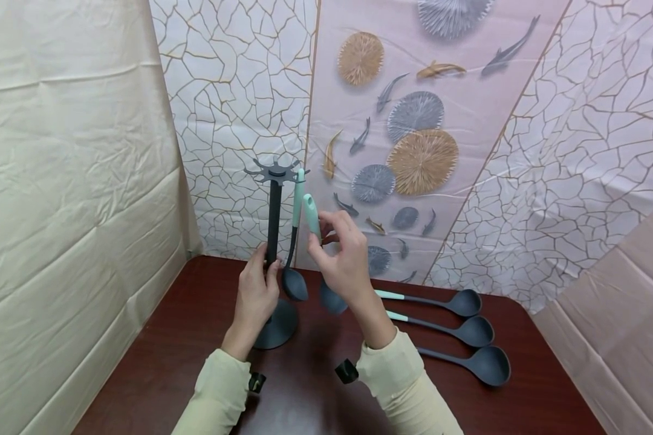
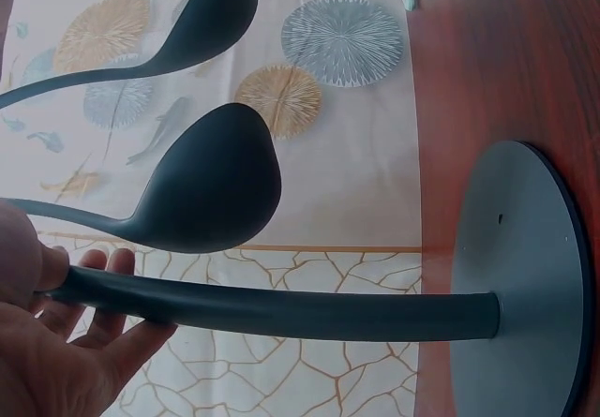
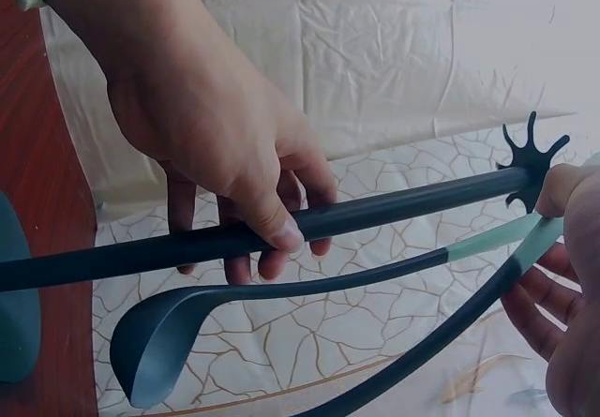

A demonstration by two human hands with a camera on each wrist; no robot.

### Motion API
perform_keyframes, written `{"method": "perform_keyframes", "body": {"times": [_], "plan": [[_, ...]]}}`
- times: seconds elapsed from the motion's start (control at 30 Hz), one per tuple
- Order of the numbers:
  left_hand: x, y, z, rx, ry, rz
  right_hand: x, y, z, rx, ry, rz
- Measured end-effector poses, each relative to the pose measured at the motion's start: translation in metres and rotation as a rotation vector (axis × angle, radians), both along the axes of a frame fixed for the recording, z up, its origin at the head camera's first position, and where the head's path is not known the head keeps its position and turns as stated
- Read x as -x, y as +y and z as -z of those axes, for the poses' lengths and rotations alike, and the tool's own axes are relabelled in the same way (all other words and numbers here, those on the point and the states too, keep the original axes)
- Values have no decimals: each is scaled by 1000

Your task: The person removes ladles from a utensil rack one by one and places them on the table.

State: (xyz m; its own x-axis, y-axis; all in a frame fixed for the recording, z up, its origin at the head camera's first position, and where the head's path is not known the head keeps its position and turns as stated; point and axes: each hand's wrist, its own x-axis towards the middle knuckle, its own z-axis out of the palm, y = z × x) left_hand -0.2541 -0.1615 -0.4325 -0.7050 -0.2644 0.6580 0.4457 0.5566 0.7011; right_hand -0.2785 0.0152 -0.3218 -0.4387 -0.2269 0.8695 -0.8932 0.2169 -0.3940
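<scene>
A dark utensil stand [image 1: 274,217] rises from a round base [image 2: 525,276] on the table, with a hooked rack [image 1: 274,173] on top. My left hand [image 1: 254,296] grips its pole partway up, thumb and fingers on either side. From the rack hangs one ladle [image 1: 294,284], its mint green handle upright beside the pole. My right hand [image 1: 345,257] pinches the mint green handle [image 1: 311,214] of a second ladle between thumb and fingers. That handle's holed end points up near the rack, while its dark bowl [image 2: 211,23] hangs free of the table.
Three more ladles lie side by side at the right of the dark red table: a back ladle [image 1: 464,302], a middle ladle [image 1: 474,331] and a front ladle [image 1: 490,365]. Patterned cloth [image 1: 239,109] hangs behind the table, and pale cloth [image 1: 76,199] at the left.
</scene>
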Motion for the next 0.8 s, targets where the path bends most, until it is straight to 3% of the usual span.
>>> {"method": "perform_keyframes", "body": {"times": [0.8], "plan": [[0,0,1,-3,-12,1,-2,3,8,-11,24,31]]}}
